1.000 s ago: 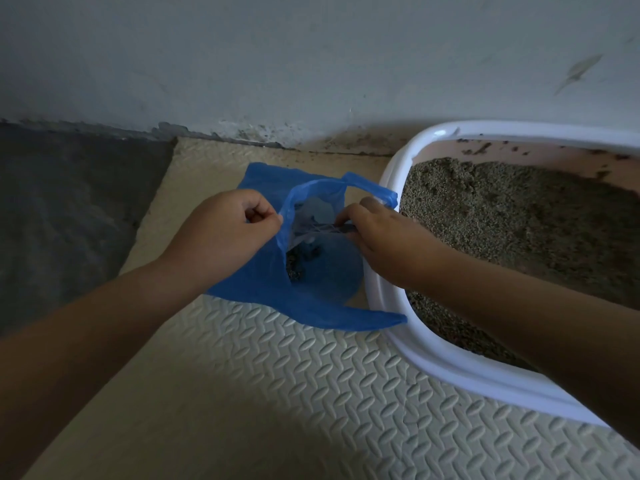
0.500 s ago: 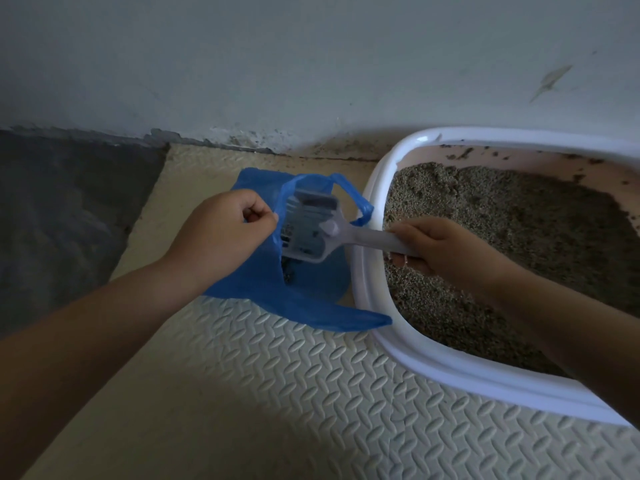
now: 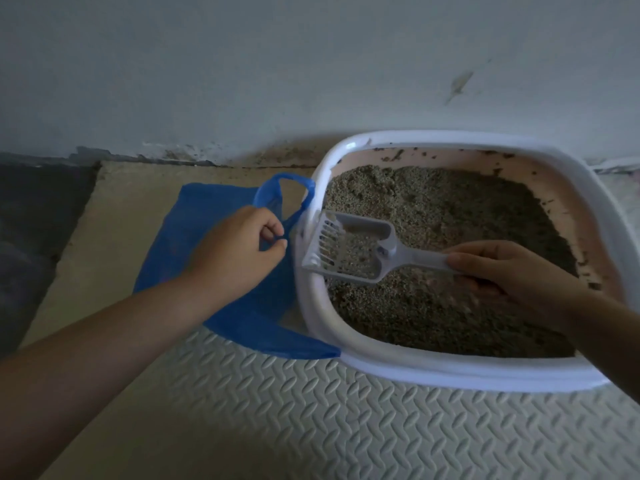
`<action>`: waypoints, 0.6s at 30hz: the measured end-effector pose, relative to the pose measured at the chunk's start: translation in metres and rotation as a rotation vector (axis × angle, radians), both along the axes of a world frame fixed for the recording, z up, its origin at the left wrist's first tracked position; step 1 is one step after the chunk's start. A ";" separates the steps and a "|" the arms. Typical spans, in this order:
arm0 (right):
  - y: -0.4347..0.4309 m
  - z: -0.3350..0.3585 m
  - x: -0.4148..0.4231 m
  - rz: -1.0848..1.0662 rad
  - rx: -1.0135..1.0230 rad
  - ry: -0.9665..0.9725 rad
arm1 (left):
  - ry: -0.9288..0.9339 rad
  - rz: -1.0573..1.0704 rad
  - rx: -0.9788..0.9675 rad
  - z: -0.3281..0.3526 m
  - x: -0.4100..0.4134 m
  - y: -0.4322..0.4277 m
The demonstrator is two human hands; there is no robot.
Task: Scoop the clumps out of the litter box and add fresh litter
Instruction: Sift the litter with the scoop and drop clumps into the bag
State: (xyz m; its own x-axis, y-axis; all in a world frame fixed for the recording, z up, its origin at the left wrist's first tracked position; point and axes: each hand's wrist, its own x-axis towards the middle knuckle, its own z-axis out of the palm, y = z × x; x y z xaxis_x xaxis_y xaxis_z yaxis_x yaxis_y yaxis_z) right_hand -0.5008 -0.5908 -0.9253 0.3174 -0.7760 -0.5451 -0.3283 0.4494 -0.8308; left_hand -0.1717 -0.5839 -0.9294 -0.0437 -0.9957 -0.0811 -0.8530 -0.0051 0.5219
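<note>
A white-rimmed litter box [image 3: 429, 370] with pink inner walls holds grey litter [image 3: 450, 223]. My right hand [image 3: 509, 271] grips the handle of a pale slotted scoop [image 3: 349, 252], whose head hangs over the box's left rim, above the litter. The scoop looks empty apart from a few grains. A blue plastic bag [image 3: 194, 237] lies on the mat against the box's left side. My left hand [image 3: 239, 251] pinches the bag's handle loop between thumb and fingers. The bag's contents are hidden.
A cream foam mat [image 3: 311, 410] with a raised pattern covers the floor under the box and bag. Dark floor [image 3: 38, 216] lies to the left. A grey wall [image 3: 277, 64] with a grimy base runs right behind the box.
My right hand has drawn the scoop out of the bag and back over the litter box. The bag's mouth has dropped lower, with my left hand still holding its handle.
</note>
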 end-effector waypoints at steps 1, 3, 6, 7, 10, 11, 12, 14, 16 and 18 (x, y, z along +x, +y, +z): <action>0.003 0.000 -0.008 -0.031 0.003 0.026 | -0.010 -0.035 0.003 -0.004 -0.009 -0.002; 0.009 0.000 -0.023 -0.075 -0.007 0.076 | -0.037 -0.096 0.018 -0.011 -0.026 -0.007; 0.016 -0.002 -0.042 -0.206 -0.039 0.208 | -0.087 -0.120 -0.021 -0.023 -0.045 -0.012; 0.017 -0.004 -0.049 -0.225 -0.084 0.306 | -0.114 -0.116 -0.046 -0.027 -0.050 -0.015; 0.019 -0.007 -0.065 -0.186 -0.229 0.594 | -0.164 -0.083 -0.075 -0.040 -0.063 -0.021; 0.019 -0.008 -0.068 -0.198 -0.247 0.636 | -0.167 -0.074 -0.072 -0.044 -0.068 -0.023; 0.019 -0.009 -0.070 -0.203 -0.252 0.662 | -0.169 -0.069 -0.069 -0.049 -0.071 -0.024; 0.017 -0.010 -0.067 -0.182 -0.242 0.716 | -0.164 -0.056 -0.088 -0.057 -0.076 -0.024; 0.012 -0.015 -0.057 -0.158 -0.232 0.742 | -0.133 -0.030 -0.125 -0.061 -0.079 -0.023; 0.004 -0.022 -0.041 -0.159 -0.251 0.715 | -0.102 -0.008 -0.137 -0.063 -0.079 -0.023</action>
